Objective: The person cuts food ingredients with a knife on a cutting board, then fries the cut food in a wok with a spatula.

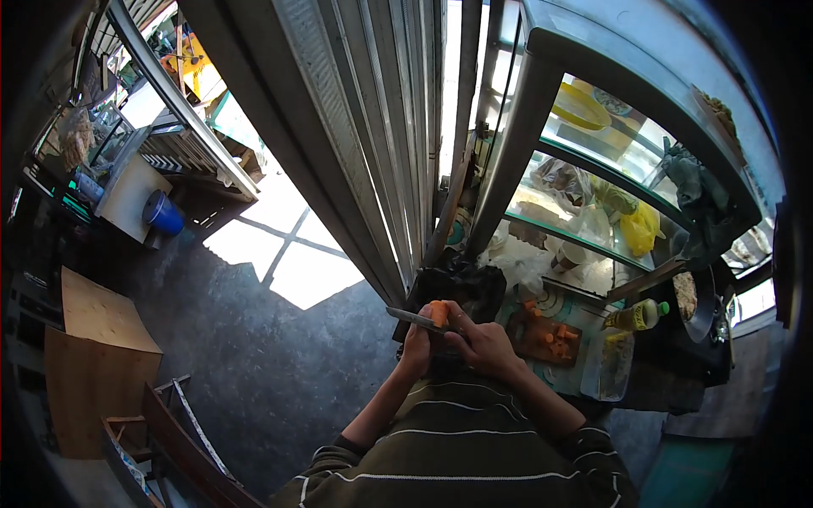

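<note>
Close in front of my body, my two hands are together around an orange piece of carrot (439, 313). My left hand (415, 345) is closed on the carrot from the left. My right hand (487, 345) is closed on a knife (408, 316), whose handle is mostly hidden by the fingers. The blade runs leftward past the carrot and over my left hand, its tip pointing left. Just beyond my hands is a black plastic bag (470, 288). More carrot pieces (559, 340) lie on a brown cutting board (533, 345) to the right.
Right of the board are a clear plastic container (607, 368) and a bottle with a green cap (639, 316). A glass display case (508, 169) holding bags and a cup rises behind. A pan (696, 305) is at far right. Wooden furniture (102, 364) and a blue bucket (163, 212) are left.
</note>
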A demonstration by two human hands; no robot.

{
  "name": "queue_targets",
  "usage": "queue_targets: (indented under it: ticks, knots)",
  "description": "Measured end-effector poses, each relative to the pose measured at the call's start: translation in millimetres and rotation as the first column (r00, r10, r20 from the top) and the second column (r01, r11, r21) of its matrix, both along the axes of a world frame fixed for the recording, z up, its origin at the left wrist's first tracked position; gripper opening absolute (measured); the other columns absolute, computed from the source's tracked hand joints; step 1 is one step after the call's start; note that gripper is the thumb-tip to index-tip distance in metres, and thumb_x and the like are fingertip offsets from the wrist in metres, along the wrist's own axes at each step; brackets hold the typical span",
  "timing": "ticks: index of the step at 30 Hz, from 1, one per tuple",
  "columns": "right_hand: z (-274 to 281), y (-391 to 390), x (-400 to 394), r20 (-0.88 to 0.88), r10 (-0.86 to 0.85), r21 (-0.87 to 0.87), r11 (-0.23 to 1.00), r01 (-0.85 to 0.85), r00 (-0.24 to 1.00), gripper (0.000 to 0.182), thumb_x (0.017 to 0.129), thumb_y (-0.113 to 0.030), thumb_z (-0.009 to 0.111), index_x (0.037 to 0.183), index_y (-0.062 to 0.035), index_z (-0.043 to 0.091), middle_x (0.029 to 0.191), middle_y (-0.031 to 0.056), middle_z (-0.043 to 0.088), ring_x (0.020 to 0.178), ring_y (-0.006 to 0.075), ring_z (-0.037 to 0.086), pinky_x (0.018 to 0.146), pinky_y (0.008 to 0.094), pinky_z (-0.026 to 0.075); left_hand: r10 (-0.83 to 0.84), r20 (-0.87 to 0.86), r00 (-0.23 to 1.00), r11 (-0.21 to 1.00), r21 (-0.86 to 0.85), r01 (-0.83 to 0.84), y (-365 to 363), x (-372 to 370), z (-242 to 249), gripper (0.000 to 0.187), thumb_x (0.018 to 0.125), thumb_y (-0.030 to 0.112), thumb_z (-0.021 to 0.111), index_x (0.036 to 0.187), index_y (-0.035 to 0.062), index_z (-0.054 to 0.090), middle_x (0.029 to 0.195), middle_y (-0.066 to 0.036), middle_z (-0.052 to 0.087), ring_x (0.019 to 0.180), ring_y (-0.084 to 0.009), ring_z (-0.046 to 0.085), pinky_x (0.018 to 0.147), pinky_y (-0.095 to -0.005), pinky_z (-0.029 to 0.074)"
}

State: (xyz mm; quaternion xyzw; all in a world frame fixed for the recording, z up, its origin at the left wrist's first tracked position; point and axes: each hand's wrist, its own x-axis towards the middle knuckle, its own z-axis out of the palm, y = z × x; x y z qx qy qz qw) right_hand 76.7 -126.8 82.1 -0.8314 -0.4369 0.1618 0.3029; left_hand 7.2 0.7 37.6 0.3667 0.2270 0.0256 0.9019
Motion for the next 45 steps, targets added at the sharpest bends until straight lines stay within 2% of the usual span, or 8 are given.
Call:
queue_targets:
  ticks: [15, 21, 24, 30, 35, 39, 41, 45]
  knots:
    - [-1.3, 0.2, 1.5, -0.1, -0.078, 0.052, 0.995, 0.083, 0.992, 0.047, 0.084, -0.03, 0.044, 0.128, -0.0177, 0.032, 0.054, 0.0187, 0.049, 0.054, 0.0342, 0.053, 0.051, 0.0391, 0.039, 0.112, 0.044, 0.993, 0.954, 0.275, -0.12, -5.0, -1.5, -15.9, 0.035, 0.09, 0.034, 0.031, 0.106, 0.0059, 0.044, 0.088, -0.005, 0.051, 0.074, -0.0118, 0.054, 0.064, -0.0252, 0.048]
    - [0.0, -6.6, 3.8, -0.12, -0.041, 0.047, 0.998, 0.047, 0.992, 0.045, 0.083, -0.028, 0.046, 0.125, -0.0152, 0.036, 0.053, 0.018, 0.048, 0.054, 0.033, 0.054, 0.051, 0.0368, 0.04, 0.017, -0.018, 1.0, 1.0, 0.009, -0.017, -2.4, -3.6, -6.0, 0.035, 0.09, 0.032, 0.029, 0.106, 0.0042, 0.043, 0.09, -0.005, 0.05, 0.077, -0.012, 0.053, 0.067, -0.026, 0.047]
    - [-4.7, -2.3, 0.9, -0.151, -0.113, 0.153, 0.979, 0.137, 0.982, 0.043, 0.083, -0.026, 0.046, 0.124, -0.0142, 0.039, 0.053, 0.0181, 0.047, 0.053, 0.0319, 0.054, 0.05, 0.0352, 0.04, 0.082, 0.039, 0.996, 0.951, 0.296, -0.09, -6.4, 0.4, -19.9, 0.036, 0.091, 0.032, 0.03, 0.107, 0.0038, 0.044, 0.093, -0.004, 0.049, 0.08, -0.01, 0.051, 0.069, -0.0233, 0.044]
    - [1.1, -6.5, 0.6, -0.186, -0.1, 0.095, 0.988, 0.119, 0.977, 0.04, 0.083, -0.024, 0.047, 0.12, -0.0124, 0.044, 0.054, 0.0186, 0.048, 0.051, 0.0303, 0.053, 0.051, 0.0329, 0.04, 0.019, -0.062, 0.998, 0.996, -0.081, -0.024, -5.1, -5.5, -1.1, 0.035, 0.09, 0.033, 0.031, 0.105, 0.0036, 0.044, 0.088, -0.005, 0.049, 0.078, -0.0105, 0.052, 0.07, -0.0262, 0.046]
    - [-22.8, 6.9, -6.0, -0.359, -0.184, 0.273, 0.917, 0.291, 0.915, 0.036, 0.085, -0.02, 0.045, 0.118, -0.0079, 0.045, 0.067, 0.0134, 0.058, 0.049, 0.0175, 0.054, 0.053, 0.0277, 0.043, 0.044, 0.076, 0.996, 0.917, 0.392, -0.07, -4.0, -1.0, -18.0, 0.034, 0.09, 0.032, 0.032, 0.104, 0.004, 0.046, 0.088, -0.002, 0.048, 0.081, -0.0069, 0.046, 0.07, -0.0202, 0.04]
    - [-40.3, 5.9, -4.7, -0.377, -0.105, 0.458, 0.842, 0.284, 0.92, 0.036, 0.087, -0.022, 0.042, 0.121, -0.0089, 0.043, 0.064, 0.0064, 0.056, 0.044, 0.0095, 0.048, 0.046, 0.0238, 0.041, 0.021, 0.067, 0.998, 0.949, 0.311, -0.041, -2.8, -3.8, -14.9, 0.033, 0.09, 0.032, 0.032, 0.102, 0.0045, 0.046, 0.088, -0.003, 0.049, 0.077, -0.0106, 0.051, 0.068, -0.0249, 0.044]
    - [-24.3, -3.1, 3.9, -0.93, 0.069, 0.233, 0.869, 0.435, 0.361, 0.035, 0.09, -0.029, 0.037, 0.121, -0.0142, 0.042, 0.055, 0.0013, 0.045, 0.039, 0.007, 0.038, 0.037, 0.0201, 0.033, 0.103, -0.075, 0.992, 0.993, -0.048, -0.107, -6.7, -6.4, 5.6, 0.036, 0.089, 0.037, 0.034, 0.097, 0.0051, 0.047, 0.077, -0.002, 0.046, 0.067, -0.0096, 0.045, 0.064, -0.0233, 0.038]
    - [-30.6, -10.1, 7.2, -0.963, 0.132, 0.028, 0.916, 0.401, -0.234, 0.033, 0.091, -0.036, 0.03, 0.117, -0.0193, 0.04, 0.053, -0.0001, 0.038, 0.037, 0.005, 0.031, 0.033, 0.0169, 0.026, -0.015, 0.146, 0.989, 0.964, -0.262, 0.054, 10.6, -14.2, -17.5, 0.033, 0.088, 0.036, 0.034, 0.093, 0.0061, 0.047, 0.075, -0.003, 0.049, 0.067, -0.0132, 0.048, 0.064, -0.0264, 0.041]
